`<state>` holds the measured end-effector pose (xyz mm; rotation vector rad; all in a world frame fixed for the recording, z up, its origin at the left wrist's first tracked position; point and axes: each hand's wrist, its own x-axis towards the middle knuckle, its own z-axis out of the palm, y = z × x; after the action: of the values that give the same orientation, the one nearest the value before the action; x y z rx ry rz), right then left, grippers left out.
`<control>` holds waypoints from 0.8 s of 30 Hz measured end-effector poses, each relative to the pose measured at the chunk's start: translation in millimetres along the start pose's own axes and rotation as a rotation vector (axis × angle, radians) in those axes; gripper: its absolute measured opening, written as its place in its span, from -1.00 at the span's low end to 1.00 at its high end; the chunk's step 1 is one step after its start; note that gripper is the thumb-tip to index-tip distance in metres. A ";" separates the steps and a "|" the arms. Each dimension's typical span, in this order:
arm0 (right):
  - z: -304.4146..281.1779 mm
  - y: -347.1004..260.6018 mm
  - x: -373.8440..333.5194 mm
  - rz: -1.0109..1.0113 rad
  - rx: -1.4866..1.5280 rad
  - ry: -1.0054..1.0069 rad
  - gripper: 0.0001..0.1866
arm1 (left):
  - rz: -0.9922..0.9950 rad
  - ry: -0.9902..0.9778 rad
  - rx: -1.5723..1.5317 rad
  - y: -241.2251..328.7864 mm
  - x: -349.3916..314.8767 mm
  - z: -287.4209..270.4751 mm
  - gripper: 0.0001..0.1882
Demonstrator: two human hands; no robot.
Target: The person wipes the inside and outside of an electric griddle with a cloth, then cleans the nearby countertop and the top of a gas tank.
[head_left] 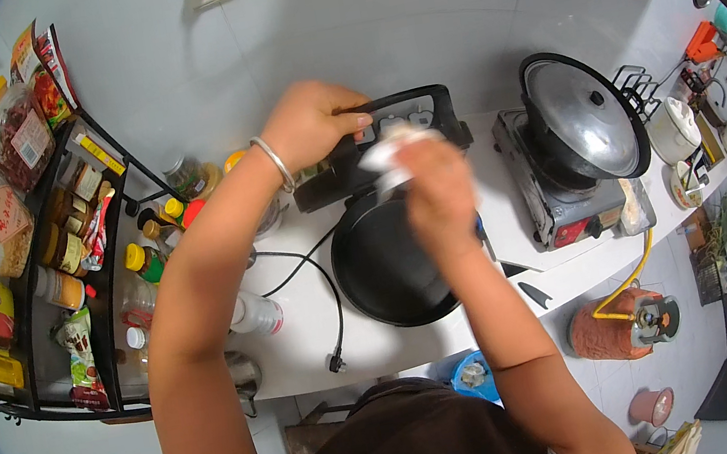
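Observation:
My left hand (312, 126), with a silver bangle at the wrist, grips the left end of a black frame-like piece (333, 184) that stands tilted up near the wall. Its top looks like a handle, and pale shapes show through its opening. In my right hand (439, 191), which is smeared by motion, is a crumpled white tissue or cloth (386, 159), held against or just in front of that black piece. Below sits a round black pan (389, 266) on the white counter, partly covered by my right hand and forearm. I cannot tell whether the piece and pan are joined.
A black cord with a plug (337, 361) lies left of the pan. To the right, a lidded wok (588, 115) sits on a gas stove (557, 215). A black rack (109, 334) with jars stands left. A gas cylinder (631, 322) is on the floor.

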<state>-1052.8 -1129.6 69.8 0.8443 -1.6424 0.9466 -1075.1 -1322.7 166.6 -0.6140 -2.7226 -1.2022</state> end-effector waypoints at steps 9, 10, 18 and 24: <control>17.9 -31.6 -10.5 0.082 -0.003 -0.198 -0.63 | -0.014 0.038 -0.118 -10.6 13.7 0.4 -0.79; 14.0 -25.2 -9.7 0.036 -0.026 -0.188 -0.64 | -0.007 0.033 -0.104 -9.6 11.4 -2.9 -0.79; 19.9 -5.7 -8.4 0.059 -0.023 -0.044 -0.61 | -0.017 -0.003 0.029 -16.8 23.2 -13.2 -0.76; 20.6 1.5 4.4 -0.107 -0.145 -0.217 -0.62 | 0.079 0.010 0.106 -24.8 24.3 -21.2 -0.74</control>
<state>-1063.7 -1147.7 70.1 0.9513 -1.8078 0.6717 -1108.7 -1345.4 170.2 -0.6928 -2.7056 -1.0328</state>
